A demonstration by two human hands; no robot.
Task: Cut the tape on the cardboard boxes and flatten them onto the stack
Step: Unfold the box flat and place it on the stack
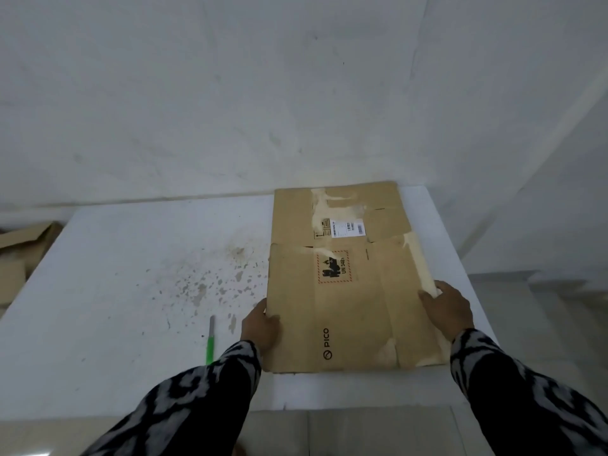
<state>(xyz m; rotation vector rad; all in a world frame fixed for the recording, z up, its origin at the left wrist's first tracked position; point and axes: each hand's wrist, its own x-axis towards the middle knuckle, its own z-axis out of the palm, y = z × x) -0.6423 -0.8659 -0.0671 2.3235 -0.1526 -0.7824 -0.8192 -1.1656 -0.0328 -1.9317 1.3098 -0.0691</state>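
Flattened PICO carton [352, 304] gripped at both side edges by left hand [260, 327] and right hand [449, 311], likely for squaring onto stack | green-handled cutter [210, 340] laid aside on table [131, 291], unneeded.

a pale wall [230, 93] fills the top of the view, scuffed and faintly stained, and it meets a second wall [526, 126] in a corner on the right. below sits a white table [115, 274], its top speckled with grey chips and a brownish smudge near the middle. light tiled floor [362, 432] shows at the near edge and off to the right, all under soft, even light.
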